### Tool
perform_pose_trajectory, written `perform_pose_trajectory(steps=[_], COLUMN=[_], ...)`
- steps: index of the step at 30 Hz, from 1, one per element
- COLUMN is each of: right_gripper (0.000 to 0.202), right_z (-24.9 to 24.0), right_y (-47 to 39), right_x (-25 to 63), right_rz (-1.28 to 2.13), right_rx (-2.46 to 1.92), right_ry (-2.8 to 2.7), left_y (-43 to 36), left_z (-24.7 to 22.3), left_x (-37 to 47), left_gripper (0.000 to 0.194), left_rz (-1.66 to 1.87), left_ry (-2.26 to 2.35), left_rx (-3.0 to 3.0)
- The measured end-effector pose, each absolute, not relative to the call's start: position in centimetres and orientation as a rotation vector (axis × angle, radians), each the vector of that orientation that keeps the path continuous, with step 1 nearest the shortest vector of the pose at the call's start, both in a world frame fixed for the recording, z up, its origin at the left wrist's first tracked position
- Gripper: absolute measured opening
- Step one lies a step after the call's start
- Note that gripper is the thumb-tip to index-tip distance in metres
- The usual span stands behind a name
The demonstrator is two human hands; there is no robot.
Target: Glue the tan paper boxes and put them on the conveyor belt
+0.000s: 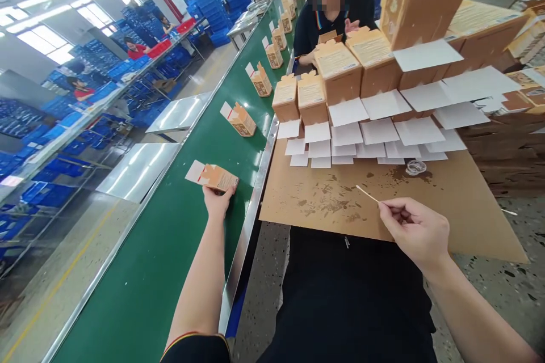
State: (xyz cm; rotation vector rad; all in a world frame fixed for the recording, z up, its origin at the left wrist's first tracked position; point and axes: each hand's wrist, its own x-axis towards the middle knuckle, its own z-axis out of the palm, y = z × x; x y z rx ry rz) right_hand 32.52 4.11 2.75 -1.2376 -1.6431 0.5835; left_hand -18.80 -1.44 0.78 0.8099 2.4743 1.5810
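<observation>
On the green conveyor belt (140, 272), my left hand (217, 203) grips a small brown carton (221, 177) whose white-lined flap stands open at its far left end. Between the thumb and fingers of my right hand (415, 229) is a thin cotton swab (366, 193), its tip pointing up and left over a cardboard sheet (293, 204). Dark wet marks stain that sheet. A small round clear container (415, 167) sits on it, ahead of my right hand.
Stacked brown cartons (340, 71) with white flaps (385, 131) fill the sheet's far side. More open cartons (241, 120) stand in a line along the belt. A co-worker (332, 17) sits behind the stack. A metal rail (255, 204) edges the belt.
</observation>
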Motion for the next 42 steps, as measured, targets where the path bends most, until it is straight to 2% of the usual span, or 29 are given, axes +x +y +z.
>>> perform_pose_trajectory(steps=[6, 8, 11, 14, 17, 20, 22, 26, 30, 33, 38, 40, 42], right_gripper=[0.030, 0.029, 0.022, 0.012, 0.008, 0.009, 0.013, 0.022, 0.020, 0.013, 0.017, 0.024, 0.024], right_z=[3.1, 2.9, 2.5, 2.9, 3.9, 4.9, 5.3, 5.5, 5.4, 5.7, 6.1, 6.2, 6.6], right_y=[4.1, 3.8, 3.0, 2.7, 2.7, 2.6, 2.3, 1.9, 2.1, 2.4, 3.8, 4.9, 6.3], right_x=[33.3, 35.2, 38.2, 39.5, 38.8, 37.5, 37.0, 36.7, 36.7, 36.8, 38.4, 39.5, 40.4], right_rz=[0.605, 0.527, 0.389, 0.298, 0.316, 0.327, 0.338, 0.394, 0.382, 0.383, 0.331, 0.308, 0.305], right_rx=[-1.237, -1.307, -1.390, -1.337, -1.265, -1.245, -1.247, -1.270, -1.273, -1.247, -1.315, -1.409, -1.533], right_ry=[-1.647, -1.594, -1.485, -1.443, -1.453, -1.413, -1.389, -1.407, -1.421, -1.408, -1.358, -1.361, -1.433], left_y=[-1.3, -2.3, -2.0, 3.0, 11.4, 18.2, 20.8, 22.7, 23.3, 22.6, 15.7, 11.4, 7.3], left_z=[2.1, 2.3, 3.0, 6.0, 10.8, 15.3, 17.3, 19.8, 20.7, 20.5, 19.5, 18.5, 16.6], left_x=[-17.6, -16.1, -12.9, -9.8, -8.2, -7.8, -7.3, -5.3, -3.1, -2.7, -4.4, -4.6, -4.0], left_gripper=[0.075, 0.076, 0.060, 0.041, 0.028, 0.018, 0.021, 0.043, 0.038, 0.034, 0.038, 0.045, 0.056], left_rz=[1.503, 1.673, 2.057, 2.139, 2.030, 1.974, 1.910, 1.659, 1.395, 1.340, 1.768, 1.901, 1.893], left_ry=[2.519, 2.565, 2.446, 2.036, 1.732, 1.661, 1.681, 1.748, 1.790, 1.755, 1.541, 1.341, 1.218], left_rx=[0.553, 0.554, 0.790, 1.046, 0.892, 0.667, 0.642, 0.821, 1.004, 1.013, 1.084, 1.148, 1.164])
